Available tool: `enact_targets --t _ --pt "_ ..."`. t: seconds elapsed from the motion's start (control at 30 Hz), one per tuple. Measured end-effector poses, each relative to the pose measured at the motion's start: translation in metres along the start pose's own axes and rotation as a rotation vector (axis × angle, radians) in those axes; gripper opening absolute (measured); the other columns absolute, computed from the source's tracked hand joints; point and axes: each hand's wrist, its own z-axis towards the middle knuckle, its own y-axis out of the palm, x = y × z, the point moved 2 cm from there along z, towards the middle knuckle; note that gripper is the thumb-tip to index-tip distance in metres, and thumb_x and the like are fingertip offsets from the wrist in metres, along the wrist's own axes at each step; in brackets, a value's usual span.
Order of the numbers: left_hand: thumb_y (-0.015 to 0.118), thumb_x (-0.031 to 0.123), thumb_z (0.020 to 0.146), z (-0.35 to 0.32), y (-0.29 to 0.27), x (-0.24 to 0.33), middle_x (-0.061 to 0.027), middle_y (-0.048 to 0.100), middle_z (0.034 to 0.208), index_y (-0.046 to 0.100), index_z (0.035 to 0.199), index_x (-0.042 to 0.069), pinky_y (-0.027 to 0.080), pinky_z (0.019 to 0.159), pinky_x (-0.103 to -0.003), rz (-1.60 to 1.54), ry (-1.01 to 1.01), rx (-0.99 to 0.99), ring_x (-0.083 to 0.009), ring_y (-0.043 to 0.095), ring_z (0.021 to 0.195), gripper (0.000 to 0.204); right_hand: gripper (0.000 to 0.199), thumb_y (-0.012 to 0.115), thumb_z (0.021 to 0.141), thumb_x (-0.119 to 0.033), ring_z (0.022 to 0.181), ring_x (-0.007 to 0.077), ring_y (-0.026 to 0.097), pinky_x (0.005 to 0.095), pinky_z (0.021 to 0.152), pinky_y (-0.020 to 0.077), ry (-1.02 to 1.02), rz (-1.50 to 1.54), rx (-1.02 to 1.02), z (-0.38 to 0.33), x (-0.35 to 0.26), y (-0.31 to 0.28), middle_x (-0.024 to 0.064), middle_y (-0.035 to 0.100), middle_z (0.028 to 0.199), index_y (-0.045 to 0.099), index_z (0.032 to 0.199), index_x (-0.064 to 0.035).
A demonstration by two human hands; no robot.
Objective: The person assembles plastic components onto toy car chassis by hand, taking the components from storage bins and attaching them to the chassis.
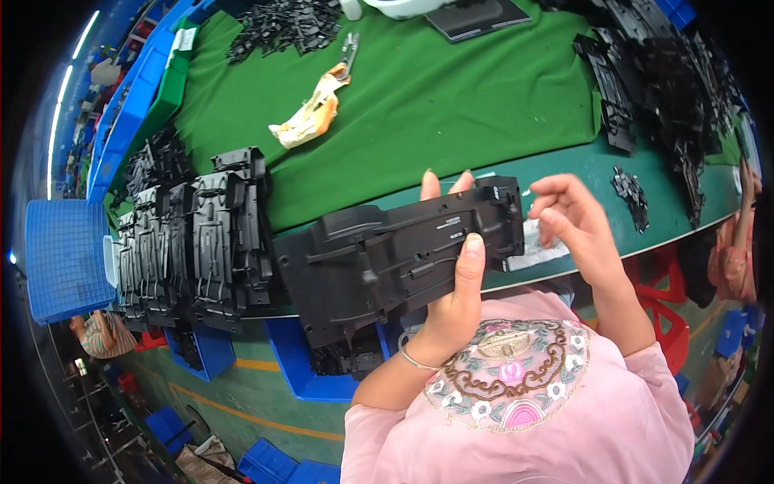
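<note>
Green cloth (403, 113), soft and wrinkled, covers much of the bench (669, 173), whose smooth teal top lies bare along the near edge and toward the right. Seen from the head camera, the left hand (458, 294) is clamped on a long black panel (387, 270): thumb pressed flat on its face, fingertips showing over its far side. That panel, apparently moulded plastic with ribs, raised bosses, small holes and a deeper boxy left end, is held slantwise over the bench's near edge. Just beside its right end is the right hand (574, 216), fingers loosely curled, thumb and forefinger a little apart; whether something tiny sits between them cannot be told. Beneath that hand lies a crumpled whitish sheet (538, 252). Similar ribbed panels (218, 242) stand packed upright toward the bench's left end, along the near edge. Mid-cloth rests a creased cream-and-orange wrapping (310, 117), touching a metal tool (350, 52). Small, spiky black parts (286, 31) heap at the far edge; larger black pieces (665, 81) pile in the far right corner.
</note>
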Motion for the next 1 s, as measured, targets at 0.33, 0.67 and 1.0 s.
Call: enact_targets --t 0.33,0.67,1.0 --pt "0.046 0.035 0.082 -0.008 -0.036 -0.002 -0.0163 0.041 0.115 0.026 0.121 -0.002 0.032 0.087 -0.033 0.13 0.072 0.059 -0.0221 0.042 0.102 0.058 0.012 0.05 0.082 -0.019 0.055 0.0053 0.049 0.0194 0.05 0.0429 0.21 0.245 -0.378 0.068 -0.009 0.04 -0.0017 0.05 0.07 0.047 0.083 -0.007" --pt "0.05 0.008 0.076 -0.02 -0.072 -0.015 -0.0079 0.054 0.064 0.052 0.073 0.004 0.038 0.055 -0.034 1.031 0.202 0.44 -0.0237 0.051 0.056 0.005 0.013 0.047 0.082 -0.016 0.063 0.0136 0.05 0.0246 0.055 0.0466 0.159 0.201 -0.179 0.249 -0.01 0.183 0.0054 0.049 0.072 0.044 0.075 -0.005" --pt "0.052 0.004 0.075 -0.02 -0.074 -0.017 -0.0076 0.051 0.059 0.052 0.075 0.002 0.04 0.052 -0.031 0.87 0.142 0.504 -0.0203 0.049 0.05 0.002 0.028 0.041 0.081 -0.001 0.073 0.0199 0.056 0.0264 0.057 0.0487 0.144 0.175 -0.149 0.298 0.008 0.24 0.0157 0.052 0.091 0.042 0.108 0.0063"
